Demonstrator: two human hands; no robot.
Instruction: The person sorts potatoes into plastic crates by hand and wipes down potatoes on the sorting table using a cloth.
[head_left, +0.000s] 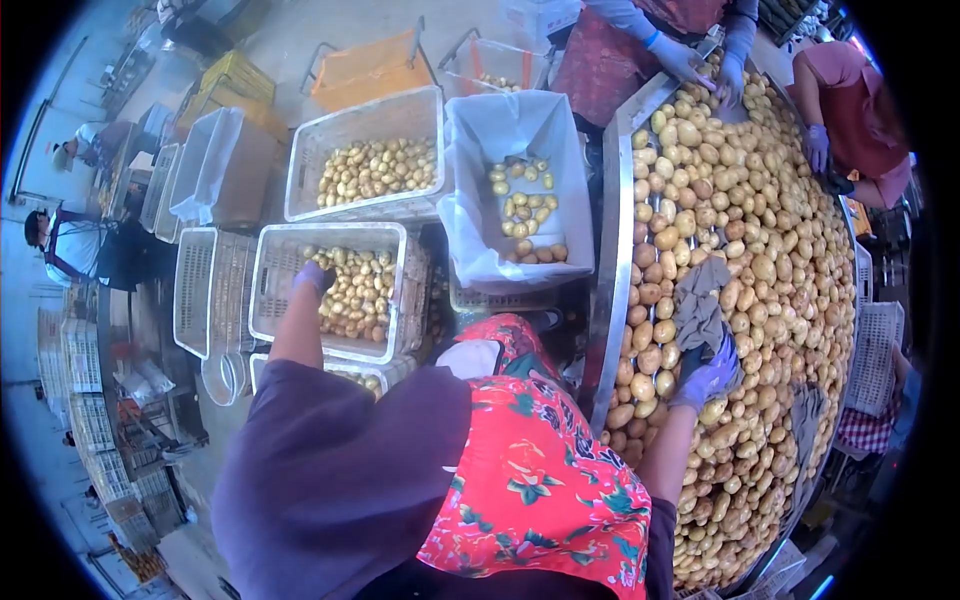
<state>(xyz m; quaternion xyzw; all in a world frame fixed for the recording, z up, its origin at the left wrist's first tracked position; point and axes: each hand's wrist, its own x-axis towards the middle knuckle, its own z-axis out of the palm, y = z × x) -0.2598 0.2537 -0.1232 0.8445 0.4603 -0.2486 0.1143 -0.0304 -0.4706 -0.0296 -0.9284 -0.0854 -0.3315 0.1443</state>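
Note:
My left hand (315, 277), in a purple glove, is at the inner left side of a white plastic crate (399, 250) partly filled with potatoes (357, 290). Its fingers point down toward the potatoes and are mostly hidden behind the back of the hand. On the right, my right hand (711, 372), in a purple glove with a dark palm, is closed at the lower end of a crumpled grey cloth (702, 300). The cloth lies over potatoes (780, 300) spread thickly across a metal-edged sorting table (612, 260).
Behind my crate stands another potato crate (300, 165). A lined bin (465, 170) holds a few potatoes. Stacked crates (195, 290) stand at left. A co-worker's gloved hands (705, 75) are at the table's far end; another person (850, 120) stands across it. A second cloth (806, 420) lies on the potatoes.

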